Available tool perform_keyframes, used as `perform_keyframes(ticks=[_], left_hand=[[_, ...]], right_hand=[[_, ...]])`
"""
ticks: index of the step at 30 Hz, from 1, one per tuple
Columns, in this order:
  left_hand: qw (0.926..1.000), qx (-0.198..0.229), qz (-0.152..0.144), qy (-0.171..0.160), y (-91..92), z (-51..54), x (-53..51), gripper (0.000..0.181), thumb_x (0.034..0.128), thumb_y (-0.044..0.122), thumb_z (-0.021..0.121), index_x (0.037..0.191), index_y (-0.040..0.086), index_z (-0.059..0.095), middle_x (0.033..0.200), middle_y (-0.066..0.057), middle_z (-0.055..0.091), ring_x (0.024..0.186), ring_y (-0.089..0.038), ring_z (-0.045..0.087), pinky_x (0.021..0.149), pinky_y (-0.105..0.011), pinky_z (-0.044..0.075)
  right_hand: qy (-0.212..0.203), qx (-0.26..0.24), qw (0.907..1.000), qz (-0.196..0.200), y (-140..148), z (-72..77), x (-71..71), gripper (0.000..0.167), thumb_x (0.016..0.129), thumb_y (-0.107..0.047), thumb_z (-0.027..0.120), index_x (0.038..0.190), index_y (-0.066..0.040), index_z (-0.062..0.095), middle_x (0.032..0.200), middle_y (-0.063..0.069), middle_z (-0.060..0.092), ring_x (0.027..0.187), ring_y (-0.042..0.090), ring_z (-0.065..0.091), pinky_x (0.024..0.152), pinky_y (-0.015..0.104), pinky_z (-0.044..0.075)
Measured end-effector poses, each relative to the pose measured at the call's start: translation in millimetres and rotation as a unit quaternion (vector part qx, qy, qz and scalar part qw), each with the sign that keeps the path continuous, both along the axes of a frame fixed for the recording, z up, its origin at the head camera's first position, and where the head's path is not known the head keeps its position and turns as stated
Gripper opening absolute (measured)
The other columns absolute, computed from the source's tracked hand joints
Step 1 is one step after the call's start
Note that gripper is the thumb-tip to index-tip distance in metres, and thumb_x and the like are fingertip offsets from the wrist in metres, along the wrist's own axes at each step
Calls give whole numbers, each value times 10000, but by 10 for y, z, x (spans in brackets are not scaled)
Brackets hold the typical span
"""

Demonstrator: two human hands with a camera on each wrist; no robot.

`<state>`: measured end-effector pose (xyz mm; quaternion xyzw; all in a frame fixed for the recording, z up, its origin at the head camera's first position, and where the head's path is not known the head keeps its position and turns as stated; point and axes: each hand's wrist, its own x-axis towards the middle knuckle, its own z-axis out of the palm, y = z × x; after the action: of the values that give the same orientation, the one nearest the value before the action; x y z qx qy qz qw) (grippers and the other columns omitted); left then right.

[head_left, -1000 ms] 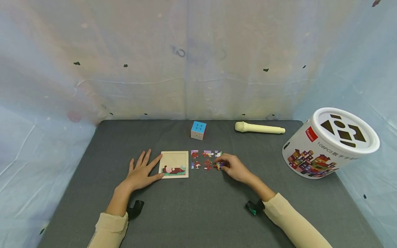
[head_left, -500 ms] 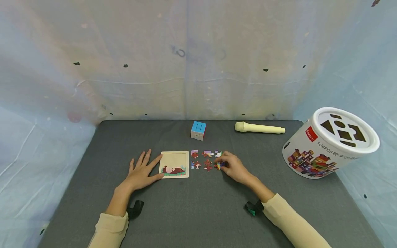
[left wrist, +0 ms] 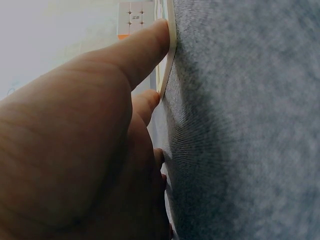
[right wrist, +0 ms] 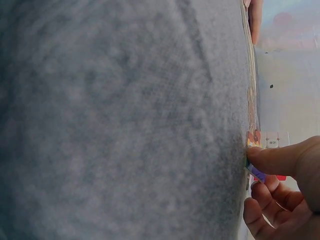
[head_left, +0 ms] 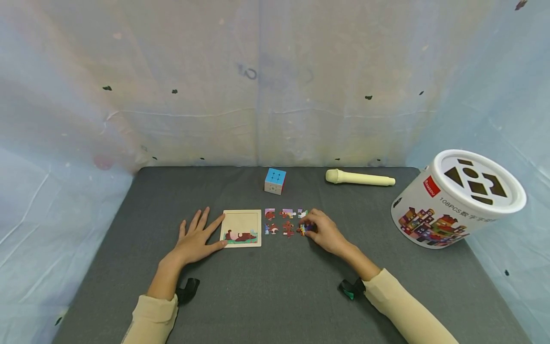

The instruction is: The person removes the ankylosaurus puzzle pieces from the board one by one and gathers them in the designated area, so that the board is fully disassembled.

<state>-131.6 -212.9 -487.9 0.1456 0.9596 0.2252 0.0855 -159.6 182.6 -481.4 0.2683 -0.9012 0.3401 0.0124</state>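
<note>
My left hand [head_left: 192,244] lies with fingers spread, its thumb and index fingertip touching the left edge of a wooden puzzle board [head_left: 240,222]. Along the board's lower side runs a strip of picture with a brown animal. Just right of the board, loose jigsaw pieces lie in two rows, among them a brown one [head_left: 288,228] and a red and purple one [head_left: 269,213]. At the right end of the lower row, my right hand [head_left: 325,233] pinches a colourful puzzle piece [right wrist: 257,172] between thumb and fingers; its purple part shows in the right wrist view. Fingers hide part of it.
Behind the pieces stands a puzzle cube [head_left: 275,181] with a blue top. A pale yellow toy microphone [head_left: 360,177] lies near the grey table's [head_left: 275,296] back edge. On the right is a large white tub [head_left: 457,200] with shaped holes in its lid.
The right hand's fingertips have shifted slightly to the right over the puzzle piece. My left hand and the board have stayed in place.
</note>
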Motion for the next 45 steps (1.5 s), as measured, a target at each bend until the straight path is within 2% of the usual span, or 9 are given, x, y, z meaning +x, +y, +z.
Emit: perform_keyframes(ticks=[8,20,37,41,45], left_hand=[[10000,13,-8,4,7,-4,7,816,937,561,610,1591,190,292,1638,-256,50,1491,-474,-5,1081,-738,-64],[10000,36,-26,10,14,-21,14,816,936,570,606,1590,195,293,1636,-262,52,1489,-479,1,1078,-739,-64],[10000,39,-40,-25,10,-20,8,835,925,568,629,1592,197,289,1638,-257,42,1490,-475,-10,1080,-740,-65],[9998,157,-92,45,-2,-41,2,837,917,566,639,1589,202,298,1635,-266,49,1487,-481,-7,1075,-741,-66],[9994,298,-130,151,-24,-68,5,855,903,588,642,1589,211,296,1631,-276,50,1483,-490,-16,1070,-741,-74]], right_hand=[[-47,28,10000,-27,10,3,14,248,843,24,771,1080,-47,743,983,64,604,908,227,545,773,398,469],[-10,196,9998,39,22,-10,15,240,860,11,756,1096,-31,747,986,88,622,916,224,540,774,399,472],[-18,183,9998,64,34,3,21,222,877,-12,743,1099,-18,750,1001,89,613,903,224,525,756,389,444],[188,237,9995,53,18,43,12,226,884,-17,740,1110,-12,745,998,83,611,891,208,521,734,375,447],[487,251,9983,186,-112,156,-13,228,892,-18,732,1119,7,729,1022,106,613,916,238,546,744,392,477]])
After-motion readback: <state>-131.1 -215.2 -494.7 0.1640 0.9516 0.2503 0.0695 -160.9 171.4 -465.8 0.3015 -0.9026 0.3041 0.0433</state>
